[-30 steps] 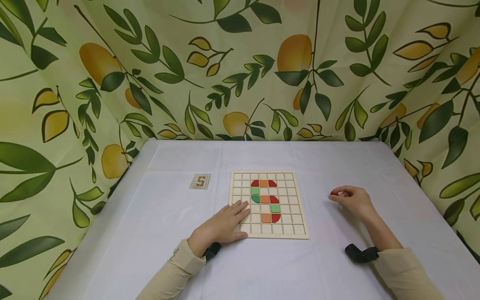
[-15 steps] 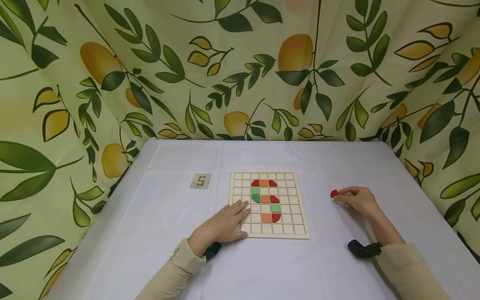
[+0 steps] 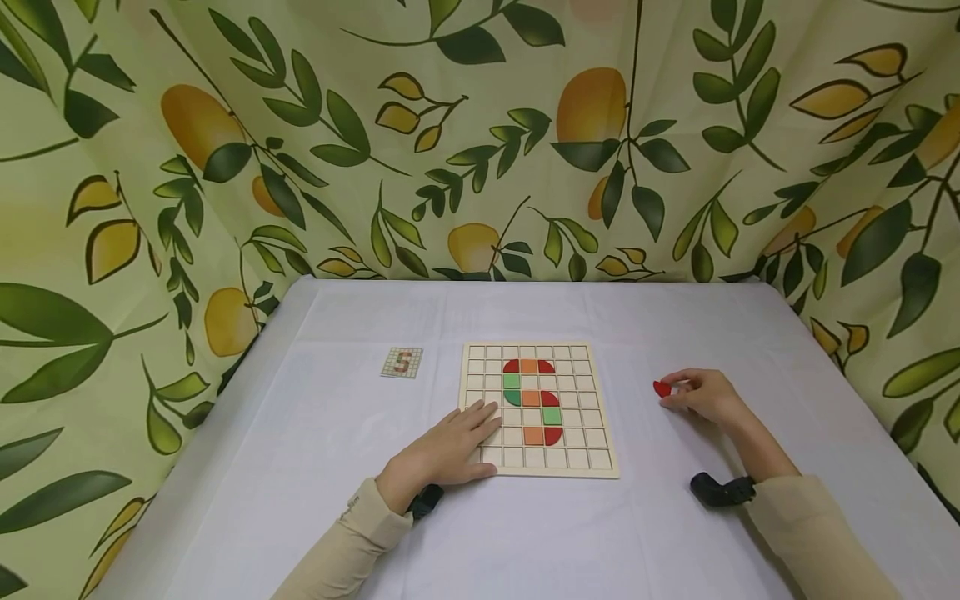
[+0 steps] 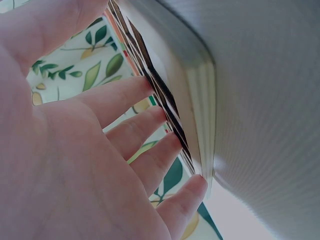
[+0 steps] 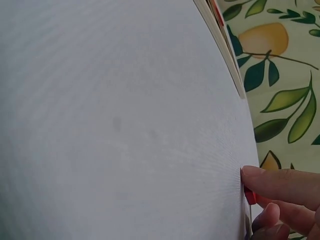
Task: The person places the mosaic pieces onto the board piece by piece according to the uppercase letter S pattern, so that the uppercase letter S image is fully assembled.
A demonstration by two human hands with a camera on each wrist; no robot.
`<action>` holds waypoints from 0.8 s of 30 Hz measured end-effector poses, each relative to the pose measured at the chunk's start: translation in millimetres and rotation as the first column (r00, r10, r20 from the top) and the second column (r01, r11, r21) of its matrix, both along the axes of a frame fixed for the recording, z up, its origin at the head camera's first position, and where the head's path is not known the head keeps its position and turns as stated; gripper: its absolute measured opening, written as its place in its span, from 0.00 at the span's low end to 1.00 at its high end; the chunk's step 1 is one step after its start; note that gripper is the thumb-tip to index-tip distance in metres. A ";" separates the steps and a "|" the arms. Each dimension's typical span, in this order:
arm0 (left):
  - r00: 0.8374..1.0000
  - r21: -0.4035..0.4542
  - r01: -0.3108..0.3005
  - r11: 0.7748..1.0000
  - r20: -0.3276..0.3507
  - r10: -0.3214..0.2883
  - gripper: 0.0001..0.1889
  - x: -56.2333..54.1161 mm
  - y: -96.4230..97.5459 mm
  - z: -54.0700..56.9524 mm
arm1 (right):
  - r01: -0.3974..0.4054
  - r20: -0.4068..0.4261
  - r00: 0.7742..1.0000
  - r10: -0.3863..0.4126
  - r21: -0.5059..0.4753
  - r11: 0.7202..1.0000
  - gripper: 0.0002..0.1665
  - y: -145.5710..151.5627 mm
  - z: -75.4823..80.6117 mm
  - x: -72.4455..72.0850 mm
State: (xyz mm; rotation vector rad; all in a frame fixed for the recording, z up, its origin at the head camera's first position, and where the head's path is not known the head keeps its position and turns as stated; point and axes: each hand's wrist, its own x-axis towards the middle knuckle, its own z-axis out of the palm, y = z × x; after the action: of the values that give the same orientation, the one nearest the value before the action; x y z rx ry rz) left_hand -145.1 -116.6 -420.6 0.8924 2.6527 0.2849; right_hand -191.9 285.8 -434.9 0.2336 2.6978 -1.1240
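Note:
A wooden grid board (image 3: 602, 454) lies on the table, with red, orange and green tiles set in an S-like shape in its cells. My left hand (image 3: 446, 446) rests flat on the board's left edge, fingers spread; the left wrist view shows the fingertips (image 4: 170, 142) touching its side. Right of the board, my right hand (image 3: 705, 394) pinches a red quarter-round tile (image 3: 661, 389) between thumb and fingers, at or just above the cloth. In the right wrist view the red tile (image 5: 250, 196) is partly hidden by the fingers.
A small card (image 3: 402, 362) printed with an S pattern on a grid lies left of the board. White cloth (image 3: 525, 533) covers the table. A leaf-and-fruit patterned curtain (image 3: 480, 167) stands behind and at both sides.
The right hand's grip on the red tile has shifted, and more of the tile shows than at first. It has come slightly left since half a second ago. The left hand has stayed put.

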 end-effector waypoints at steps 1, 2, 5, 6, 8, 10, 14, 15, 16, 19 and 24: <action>1.000 0.000 0.001 1.000 0.000 -0.001 0.37 0.0 0.0 0.0 | 0.001 0.001 1.000 -0.001 0.001 1.000 0.29 -0.3 0.0 -0.5; 1.000 0.001 0.001 1.000 0.000 -0.001 0.37 -0.2 -0.1 -0.1 | 0.001 0.000 1.000 -0.001 -0.001 1.000 0.29 0.1 0.0 -1.1; 1.000 0.002 0.003 1.000 0.000 -0.003 0.37 -0.3 0.0 0.2 | 0.024 0.006 1.000 -0.025 0.008 1.000 0.28 0.6 0.5 -2.2; 1.000 0.002 0.003 1.000 -0.001 -0.003 0.37 -0.2 0.0 0.3 | 0.035 0.008 0.999 -0.035 0.011 0.999 0.28 0.9 0.5 -2.4; 1.000 0.002 0.004 1.000 -0.002 -0.004 0.37 -0.2 0.0 0.5 | 0.058 0.016 0.998 -0.059 0.015 0.998 0.28 1.4 0.5 -2.7; 1.000 0.001 0.005 1.000 -0.003 -0.005 0.37 -0.1 0.1 0.5 | 0.076 0.023 0.997 -0.076 0.020 0.997 0.27 1.4 0.4 -2.6; 1.000 0.000 0.004 1.000 -0.004 -0.004 0.37 0.3 0.1 0.7 | 0.091 0.036 0.995 -0.092 0.021 0.996 0.27 1.6 0.4 -2.5; 1.000 -0.001 0.005 1.000 -0.004 -0.005 0.37 0.3 0.2 0.7 | 0.093 0.038 0.995 -0.094 0.023 0.995 0.27 1.5 0.6 -2.5; 1.000 -0.001 0.005 1.000 -0.004 -0.005 0.37 0.4 0.3 0.8 | 0.095 0.039 0.995 -0.096 0.024 0.995 0.27 1.5 0.7 -2.5; 1.000 -0.005 0.005 1.000 -0.006 -0.005 0.37 0.4 0.5 1.0 | 0.093 0.035 0.995 -0.093 0.026 0.995 0.27 1.1 1.4 -2.3; 1.000 -0.001 0.006 1.000 -0.006 -0.006 0.37 1.0 0.4 2.2 | 0.072 0.013 0.997 -0.073 0.033 0.997 0.27 0.7 2.0 -0.9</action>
State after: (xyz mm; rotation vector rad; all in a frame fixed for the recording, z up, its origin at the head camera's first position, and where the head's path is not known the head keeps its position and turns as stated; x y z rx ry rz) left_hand -144.0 -116.3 -418.4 0.9015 2.6548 0.2799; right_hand -192.7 286.6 -432.8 0.3459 2.7169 -1.0944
